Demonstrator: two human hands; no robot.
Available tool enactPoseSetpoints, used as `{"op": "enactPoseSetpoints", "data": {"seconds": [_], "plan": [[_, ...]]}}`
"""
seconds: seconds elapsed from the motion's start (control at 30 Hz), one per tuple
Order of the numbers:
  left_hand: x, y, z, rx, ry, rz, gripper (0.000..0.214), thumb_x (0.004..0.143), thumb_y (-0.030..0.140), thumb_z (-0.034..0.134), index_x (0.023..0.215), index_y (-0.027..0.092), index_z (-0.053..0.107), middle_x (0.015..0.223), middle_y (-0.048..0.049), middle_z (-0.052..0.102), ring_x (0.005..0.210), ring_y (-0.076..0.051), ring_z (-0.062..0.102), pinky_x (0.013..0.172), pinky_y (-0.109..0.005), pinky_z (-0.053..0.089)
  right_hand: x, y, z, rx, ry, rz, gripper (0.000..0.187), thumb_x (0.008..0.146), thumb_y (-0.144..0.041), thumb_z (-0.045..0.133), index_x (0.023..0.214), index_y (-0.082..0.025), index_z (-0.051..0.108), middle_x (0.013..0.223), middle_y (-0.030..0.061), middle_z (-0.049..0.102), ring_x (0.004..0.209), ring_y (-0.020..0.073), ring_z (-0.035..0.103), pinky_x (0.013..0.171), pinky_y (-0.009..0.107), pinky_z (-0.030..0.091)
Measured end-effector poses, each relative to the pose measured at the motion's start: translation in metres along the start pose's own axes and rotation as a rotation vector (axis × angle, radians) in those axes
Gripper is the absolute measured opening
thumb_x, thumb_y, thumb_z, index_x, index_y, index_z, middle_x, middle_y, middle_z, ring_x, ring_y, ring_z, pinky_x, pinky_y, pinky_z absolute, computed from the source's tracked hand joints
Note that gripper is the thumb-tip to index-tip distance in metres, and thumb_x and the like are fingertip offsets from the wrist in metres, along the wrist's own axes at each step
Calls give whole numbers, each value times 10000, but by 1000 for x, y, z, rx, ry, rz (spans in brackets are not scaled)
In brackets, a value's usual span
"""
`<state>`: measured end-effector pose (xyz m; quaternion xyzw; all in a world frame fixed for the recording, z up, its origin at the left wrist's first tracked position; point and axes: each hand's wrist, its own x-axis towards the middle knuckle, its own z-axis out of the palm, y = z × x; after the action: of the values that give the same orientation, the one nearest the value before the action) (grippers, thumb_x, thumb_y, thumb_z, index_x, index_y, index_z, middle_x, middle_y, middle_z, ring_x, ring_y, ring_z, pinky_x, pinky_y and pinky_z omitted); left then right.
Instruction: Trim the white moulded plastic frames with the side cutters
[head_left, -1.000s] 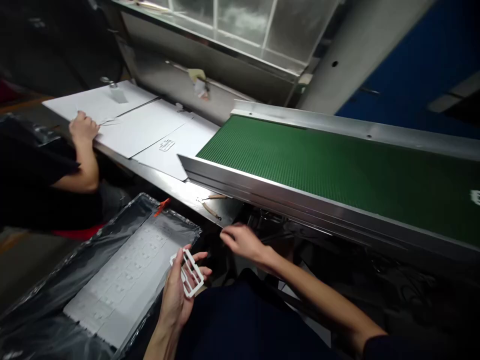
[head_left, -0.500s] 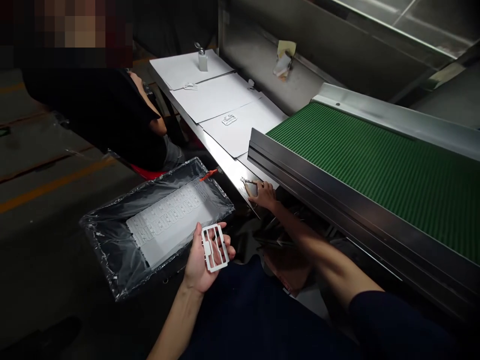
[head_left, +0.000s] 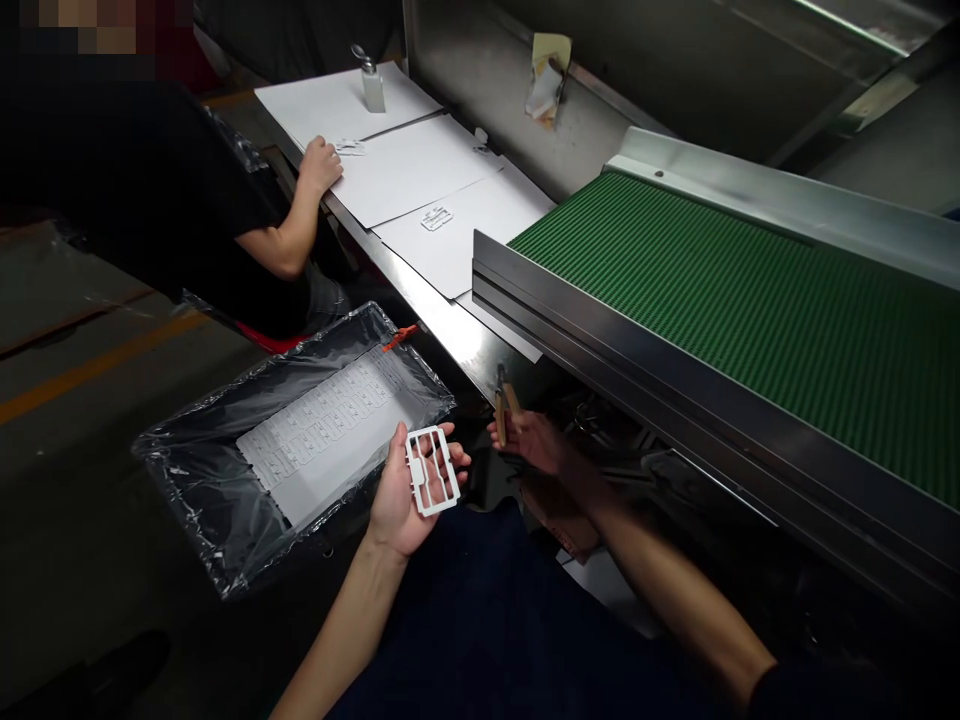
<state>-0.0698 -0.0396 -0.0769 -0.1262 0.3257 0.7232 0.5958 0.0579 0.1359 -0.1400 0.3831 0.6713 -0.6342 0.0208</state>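
A: Nearest to you, your left hand lies palm up, and the white plastic frame rests flat on its fingers; the fingers are half curled, only supporting the frame from below, not pinching it.

B: And my right hand?

A: Your right hand is just beside the frame, a little beyond your left fingertips. It is closed around the wooden handles of a small cutter, which points up, away from your palm. I cannot tell whether the blades are open.

B: How do I do this step well?

A: I think you should keep the frame steady on the left fingers, with your thumb clear of the edge where the blades go. Bring the cutter to the frame, not the frame to the cutter, and cut close, so no stub remains.

B: What is past my fingers?

A: To the left of your left hand is a bin lined with plastic film, with a white sheet of parts inside. Beyond your right hand runs the steel bench edge, then the green conveyor belt. Farther, white paper sheets carry a small white part, and another person's hand rests there, near a small bottle
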Motion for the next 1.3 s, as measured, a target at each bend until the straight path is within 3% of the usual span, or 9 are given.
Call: {"op": "enactPoseSetpoints", "data": {"seconds": [0.1, 0.2, 0.33, 0.57, 1.2, 1.3], "plan": [[4, -3, 5, 5, -45, -42, 485, 921, 465, 329, 1047, 90, 610, 793, -94, 609, 708, -192, 602, 619, -314, 537, -43, 5, 6, 245, -76, -35, 310, 779, -259, 360, 1034, -169, 513, 885, 74, 620, 796, 158, 609, 730, 351, 516], [5, -7, 10, 24, -106, -91, 530, 920, 491, 301, 1028, 79, 618, 728, -67, 564, 624, -159, 558, 562, -269, 498, -66, -1, 5, 469, -123, -71, 129, 770, -297, 500, 832, -185, 483, 694, -9, 507, 631, 107, 518, 633, 279, 484], [5, -14, 18, 74, -131, -137, 561, 923, 498, 272, 1017, 71, 624, 721, -68, 553, 616, -159, 539, 546, -261, 472, -78, -19, -2, 284, -26, -175, 264, 803, -402, 563, 747, -169, 450, 661, -27, 465, 563, 78, 419, 527, 214, 377], [6, -30, 26, 79, -173, -181, 526, 925, 469, 287, 1034, 74, 618, 740, -81, 557, 645, -174, 547, 572, -284, 487, -91, -31, -7, 28, 115, -226, 228, 807, -376, 561, 806, -164, 477, 718, -18, 486, 643, 100, 450, 583, 227, 369], [-1, -50, 23, 87, -100, -221, 494, 929, 448, 312, 1060, 67, 597, 874, -130, 625, 755, -213, 615, 655, -346, 539, -109, -19, -12, 46, 201, -224, 185, 753, -306, 603, 793, -169, 485, 717, -26, 487, 637, 97, 446, 595, 234, 388], [-2, -52, 23, 50, -72, -209, 475, 917, 476, 352, 1016, 83, 599, 846, -104, 619, 706, -177, 605, 616, -306, 530, -111, -17, -9, 42, 214, -222, 185, 758, -312, 607, 794, -173, 490, 722, -25, 493, 638, 97, 455, 594, 233, 391]]}}
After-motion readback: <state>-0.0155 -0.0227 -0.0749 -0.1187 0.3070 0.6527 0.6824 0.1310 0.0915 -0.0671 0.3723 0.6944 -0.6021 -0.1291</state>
